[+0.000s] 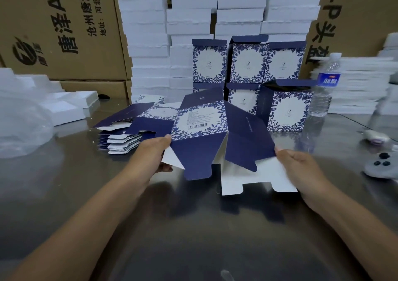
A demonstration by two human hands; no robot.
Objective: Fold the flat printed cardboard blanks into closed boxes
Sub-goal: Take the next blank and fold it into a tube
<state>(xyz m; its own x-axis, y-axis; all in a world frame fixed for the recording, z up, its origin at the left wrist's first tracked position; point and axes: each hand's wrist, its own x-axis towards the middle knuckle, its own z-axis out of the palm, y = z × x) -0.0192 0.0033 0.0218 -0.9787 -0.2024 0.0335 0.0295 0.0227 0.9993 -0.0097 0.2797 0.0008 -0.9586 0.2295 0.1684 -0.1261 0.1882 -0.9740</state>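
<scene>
Steel bench (193,226). Blank (200,125) held over it, half opened, bottom flaps hanging toward you. Your left hand (155,153) pinches its left edge; your right hand (299,164) pinches the white right flap. Likely step: squaring the sleeve. Next: fold the bottom flaps in. Left fingers hidden under the card; small print unreadable.

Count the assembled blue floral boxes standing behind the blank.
6 boxes: upper row left, middle, right; lower row left, mostly hidden, middle, right front. Others may hide behind the blank.
</scene>
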